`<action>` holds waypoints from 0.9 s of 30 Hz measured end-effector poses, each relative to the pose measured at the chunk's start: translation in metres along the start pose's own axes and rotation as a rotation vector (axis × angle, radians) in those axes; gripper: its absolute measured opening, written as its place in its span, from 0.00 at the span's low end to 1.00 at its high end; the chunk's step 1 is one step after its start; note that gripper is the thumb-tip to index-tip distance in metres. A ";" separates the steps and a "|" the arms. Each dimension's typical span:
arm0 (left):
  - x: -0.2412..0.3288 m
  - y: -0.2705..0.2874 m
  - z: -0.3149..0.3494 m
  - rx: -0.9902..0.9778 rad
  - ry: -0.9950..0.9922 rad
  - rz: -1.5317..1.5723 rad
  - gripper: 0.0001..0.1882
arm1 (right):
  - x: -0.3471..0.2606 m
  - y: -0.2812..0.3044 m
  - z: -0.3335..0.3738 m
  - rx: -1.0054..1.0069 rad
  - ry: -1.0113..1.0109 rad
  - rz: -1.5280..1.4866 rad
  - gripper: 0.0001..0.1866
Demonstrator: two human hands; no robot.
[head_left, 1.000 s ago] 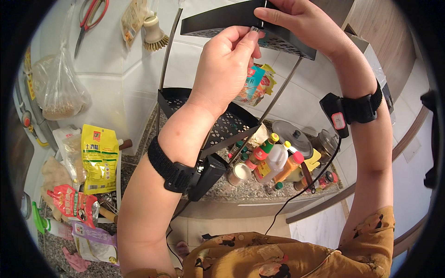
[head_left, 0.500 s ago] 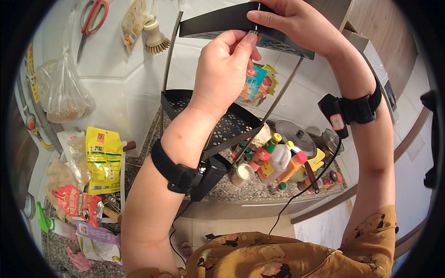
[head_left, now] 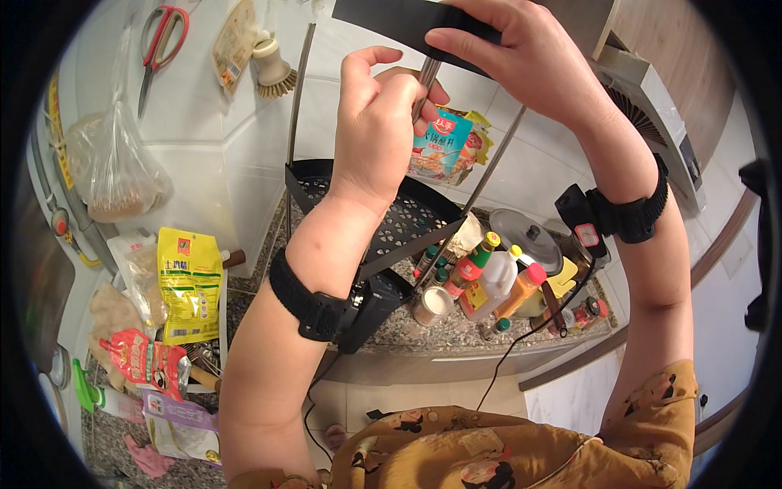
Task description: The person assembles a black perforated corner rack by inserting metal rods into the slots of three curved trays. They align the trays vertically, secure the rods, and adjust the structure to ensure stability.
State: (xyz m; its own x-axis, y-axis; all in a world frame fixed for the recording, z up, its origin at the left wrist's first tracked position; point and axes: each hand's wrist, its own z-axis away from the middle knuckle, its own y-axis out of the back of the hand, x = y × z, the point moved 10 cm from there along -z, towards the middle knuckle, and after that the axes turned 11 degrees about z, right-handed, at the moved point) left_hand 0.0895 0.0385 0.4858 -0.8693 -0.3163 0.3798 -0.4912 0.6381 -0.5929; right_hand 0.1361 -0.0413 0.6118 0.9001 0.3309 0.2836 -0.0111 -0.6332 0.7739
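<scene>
My left hand (head_left: pixel 376 134) is closed around a thin metal post (head_left: pixel 427 80), its index finger bent away. The post's upper end meets a black corner shelf (head_left: pixel 399 24) at the top of the view. My right hand (head_left: pixel 517 41) grips this shelf's edge, thumb on the near face and fingers partly cut off by the frame. Below, a black perforated shelf (head_left: pixel 407 224) belongs to the same rack, partly hidden behind my left forearm. Two more metal posts, a left one (head_left: pixel 299 106) and a right one (head_left: pixel 498 155), rise from that lower shelf.
Bottles, including a white-handled jug (head_left: pixel 494 287), a glass jar (head_left: pixel 432 306) and a lidded pot (head_left: pixel 528 240), crowd the counter (head_left: pixel 383 336) behind the rack. Food packets (head_left: pixel 189 285) lie at left. Scissors (head_left: pixel 161 49), a brush (head_left: pixel 273 69) and a plastic bag (head_left: pixel 122 167) hang on the wall.
The upper shelf has lifted and tilted, and its perforated underside no longer shows. My left hand has moved slightly down and left, with more of the post showing above it.
</scene>
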 end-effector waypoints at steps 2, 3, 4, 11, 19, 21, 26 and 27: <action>0.000 -0.003 0.001 -0.003 -0.027 -0.049 0.20 | 0.001 0.001 0.002 0.008 0.016 -0.008 0.15; -0.003 -0.004 0.000 -0.004 -0.028 -0.029 0.19 | 0.007 -0.004 0.002 0.021 0.022 -0.004 0.15; -0.003 -0.004 -0.001 -0.004 -0.034 -0.014 0.17 | 0.010 -0.007 0.000 0.036 0.034 -0.003 0.15; -0.005 -0.006 -0.002 -0.005 -0.078 -0.020 0.14 | 0.009 -0.009 0.002 -0.075 -0.113 -0.011 0.15; -0.006 -0.010 -0.006 0.003 -0.084 -0.060 0.13 | 0.034 -0.027 -0.001 0.105 0.069 -0.013 0.19; -0.008 -0.006 -0.008 -0.027 -0.080 -0.102 0.15 | 0.034 -0.030 -0.003 0.130 0.073 0.039 0.19; -0.020 0.010 0.015 -0.093 0.102 -0.306 0.25 | 0.039 -0.037 -0.014 0.068 0.116 0.016 0.22; -0.024 0.017 0.023 -0.113 0.143 -0.348 0.25 | 0.043 -0.040 -0.015 0.008 0.073 0.022 0.23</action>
State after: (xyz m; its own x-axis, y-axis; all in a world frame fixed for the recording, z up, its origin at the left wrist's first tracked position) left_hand 0.1010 0.0411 0.4506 -0.6315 -0.4314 0.6443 -0.7392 0.5858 -0.3322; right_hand 0.1692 0.0085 0.6017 0.8653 0.3673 0.3411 -0.0264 -0.6461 0.7628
